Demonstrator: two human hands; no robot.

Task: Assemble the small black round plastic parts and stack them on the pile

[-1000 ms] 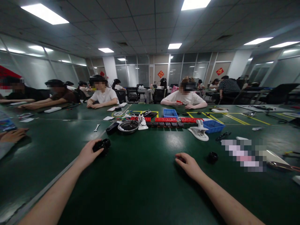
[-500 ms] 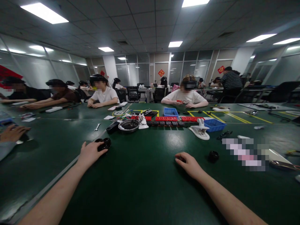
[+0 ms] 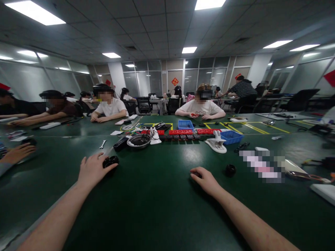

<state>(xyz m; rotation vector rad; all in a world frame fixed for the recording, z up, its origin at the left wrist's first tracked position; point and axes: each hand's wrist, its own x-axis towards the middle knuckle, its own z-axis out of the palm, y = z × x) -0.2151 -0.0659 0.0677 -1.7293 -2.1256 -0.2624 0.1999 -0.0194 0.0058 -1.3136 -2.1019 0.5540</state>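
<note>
My left hand (image 3: pixel 92 169) lies over some glossy black round pieces (image 3: pixel 112 160) on the green table. Its thumb is along their near side and the fingers reach round the far side, partly hiding them. To the right, my right hand (image 3: pixel 204 179) rests on the table with fingers curled in towards the thumb. Whatever may be inside that curl is hidden. A single black ring-like piece (image 3: pixel 230 170) stands apart, to the right of my right hand. Beyond my left hand lies a small open-ended wrench (image 3: pixel 103 144).
Ahead stand a round metal dish (image 3: pixel 138 141), white clamp-like stands (image 3: pixel 216 143), red socket strips (image 3: pixel 180 132) and blue bins (image 3: pixel 231 137). Another person's hand (image 3: pixel 21 152) is at the left edge. Across the table, a person in white (image 3: pixel 201 107) handles something red.
The whole view has swung a little to the right, so things appear further left. My left hand's fingers look slightly more spread over the black pieces. My right hand keeps its curl.
</note>
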